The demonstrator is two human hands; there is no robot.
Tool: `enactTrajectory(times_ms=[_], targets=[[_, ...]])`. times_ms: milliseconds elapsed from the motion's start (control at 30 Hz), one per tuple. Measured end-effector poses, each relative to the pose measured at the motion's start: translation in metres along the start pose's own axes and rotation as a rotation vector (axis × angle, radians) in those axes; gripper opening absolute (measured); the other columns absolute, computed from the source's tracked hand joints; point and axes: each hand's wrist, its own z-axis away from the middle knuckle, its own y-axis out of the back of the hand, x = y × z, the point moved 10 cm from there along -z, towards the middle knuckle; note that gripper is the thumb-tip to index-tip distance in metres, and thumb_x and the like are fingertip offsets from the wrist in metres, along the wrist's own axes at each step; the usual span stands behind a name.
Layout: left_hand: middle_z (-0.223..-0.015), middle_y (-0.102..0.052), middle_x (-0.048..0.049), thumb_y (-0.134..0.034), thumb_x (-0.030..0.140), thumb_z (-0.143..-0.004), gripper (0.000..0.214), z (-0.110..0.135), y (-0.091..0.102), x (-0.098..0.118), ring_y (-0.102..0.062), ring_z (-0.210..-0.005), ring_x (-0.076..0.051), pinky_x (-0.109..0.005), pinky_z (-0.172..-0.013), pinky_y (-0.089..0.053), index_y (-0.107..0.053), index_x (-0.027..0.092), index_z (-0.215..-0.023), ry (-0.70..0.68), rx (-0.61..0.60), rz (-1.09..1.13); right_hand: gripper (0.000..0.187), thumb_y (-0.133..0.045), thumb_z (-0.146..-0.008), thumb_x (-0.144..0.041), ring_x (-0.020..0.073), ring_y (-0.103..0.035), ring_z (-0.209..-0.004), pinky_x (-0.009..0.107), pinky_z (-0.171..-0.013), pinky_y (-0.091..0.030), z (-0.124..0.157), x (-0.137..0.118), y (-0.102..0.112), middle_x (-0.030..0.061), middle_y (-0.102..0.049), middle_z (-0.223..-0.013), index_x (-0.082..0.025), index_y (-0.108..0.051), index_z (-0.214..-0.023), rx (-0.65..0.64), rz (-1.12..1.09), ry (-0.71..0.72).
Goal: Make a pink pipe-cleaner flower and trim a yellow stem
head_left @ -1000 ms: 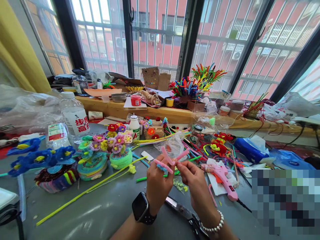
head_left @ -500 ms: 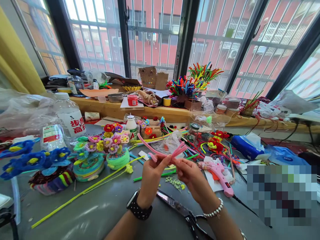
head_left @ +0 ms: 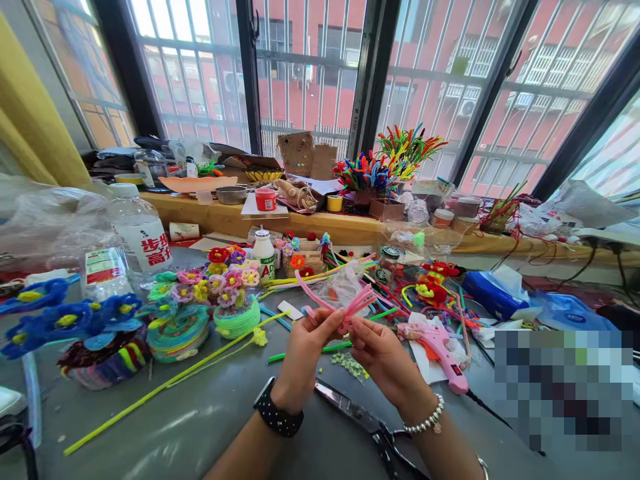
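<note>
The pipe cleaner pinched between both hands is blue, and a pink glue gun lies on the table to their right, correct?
Not quite. The pipe cleaner is pink, not blue. The head view shows the left hand and right hand pinching it together, and the pink glue gun does lie on the table to their right.
</note>
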Motion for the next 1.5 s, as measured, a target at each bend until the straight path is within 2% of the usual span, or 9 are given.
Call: enactTrajectory(times_ms=[200, 300, 533, 700, 867, 1033, 1167, 1367, 1500], targets=[[-0.053, -0.055, 0.0037, -0.065, 0.022, -0.059, 0.014, -0.001, -0.001, -0.008, -0.050, -0.052, -0.006, -0.018, -0.058, -0.042, -0.056, 0.013, -0.056, 0.030, -0.021, 0.045, 0.017, -0.067, -0.061, -0.027, 0.0028, -0.019, -0.043, 0.015, -0.036, -0.015, -0.001, 0.010, -0.003, -0.0042, -0.038, -0.053, -0.011, -0.062, -0.063, -0.025, -0.072, -0.039], [-0.054, -0.054, 0.0030, -0.065, 0.024, -0.059, 0.014, -0.001, -0.001, -0.007, -0.050, -0.053, -0.007, -0.019, -0.058, -0.042, -0.056, 0.013, -0.057, 0.022, -0.022, 0.010, 0.017, -0.067, -0.061, -0.028, 0.0032, -0.021, -0.044, 0.016, -0.037, -0.016, -0.001, 0.008, 0.000, -0.0044, -0.038, -0.054, -0.012, -0.061, -0.062, -0.007, -0.018, -0.022], [-0.054, -0.054, 0.0017, -0.063, 0.028, -0.060, 0.018, -0.002, -0.005, 0.013, -0.049, -0.055, -0.009, -0.022, -0.058, -0.040, -0.057, 0.012, -0.058, -0.065, -0.064, -0.252, 0.017, -0.062, -0.066, -0.033, 0.0052, -0.030, -0.045, 0.019, -0.042, -0.021, 0.006, -0.034, 0.010, -0.0055, -0.044, -0.052, -0.016, -0.060, -0.067, 0.114, 0.502, 0.240], [-0.056, -0.058, 0.0008, -0.063, 0.031, -0.060, 0.019, 0.000, -0.010, 0.014, -0.051, -0.056, -0.011, -0.023, -0.059, -0.041, -0.059, 0.012, -0.062, -0.039, -0.124, -0.338, 0.020, -0.058, -0.069, -0.036, 0.0064, -0.033, -0.048, 0.019, -0.044, -0.024, 0.008, -0.047, 0.016, -0.0044, -0.046, -0.055, -0.015, -0.057, -0.066, 0.189, 0.512, 0.322], [-0.063, -0.058, 0.0024, -0.065, 0.028, -0.059, 0.018, 0.002, -0.016, 0.000, -0.055, -0.062, -0.011, -0.023, -0.065, -0.043, -0.057, 0.014, -0.068, 0.031, -0.166, -0.215, 0.017, -0.058, -0.069, -0.033, 0.0075, -0.037, -0.051, 0.020, -0.046, -0.027, 0.012, -0.049, 0.018, -0.0028, -0.050, -0.059, -0.016, -0.057, -0.066, 0.266, 0.498, 0.372], [-0.058, -0.058, 0.0031, -0.066, 0.028, -0.057, 0.019, 0.000, -0.009, 0.001, -0.056, -0.060, -0.011, -0.022, -0.061, -0.044, -0.057, 0.014, -0.065, 0.037, -0.120, -0.240, 0.017, -0.056, -0.069, -0.032, 0.0083, -0.039, -0.054, 0.020, -0.048, -0.028, 0.012, -0.048, 0.014, -0.0023, -0.052, -0.060, -0.015, -0.059, -0.067, 0.243, 0.551, 0.336], [-0.054, -0.059, 0.0018, -0.067, 0.029, -0.056, 0.020, -0.004, -0.006, 0.001, -0.054, -0.055, -0.010, -0.021, -0.056, -0.042, -0.059, 0.013, -0.063, 0.074, -0.154, -0.297, 0.017, -0.058, -0.068, -0.032, 0.0073, -0.037, -0.051, 0.019, -0.048, -0.028, 0.012, -0.051, 0.014, -0.0034, -0.052, -0.058, -0.015, -0.059, -0.066, 0.214, 0.587, 0.278], [-0.056, -0.058, 0.0015, -0.065, 0.030, -0.059, 0.018, -0.008, 0.003, 0.000, -0.051, -0.054, -0.008, -0.018, -0.056, -0.038, -0.063, 0.014, -0.066, 0.093, -0.112, -0.238, 0.018, -0.061, -0.064, -0.033, 0.0076, -0.039, -0.051, 0.020, -0.049, -0.028, 0.010, -0.048, 0.019, -0.0043, -0.050, -0.055, -0.015, -0.059, -0.064, 0.193, 0.632, 0.199], [-0.054, -0.058, 0.0002, -0.065, 0.031, -0.058, 0.019, -0.004, -0.005, -0.005, -0.049, -0.052, -0.009, -0.020, -0.054, -0.037, -0.064, 0.012, -0.062, 0.159, -0.204, -0.370, 0.019, -0.061, -0.064, -0.033, 0.0071, -0.035, -0.049, 0.020, -0.048, -0.026, 0.010, -0.050, 0.023, -0.0044, -0.048, -0.054, -0.014, -0.058, -0.064, 0.194, 0.626, 0.203]])
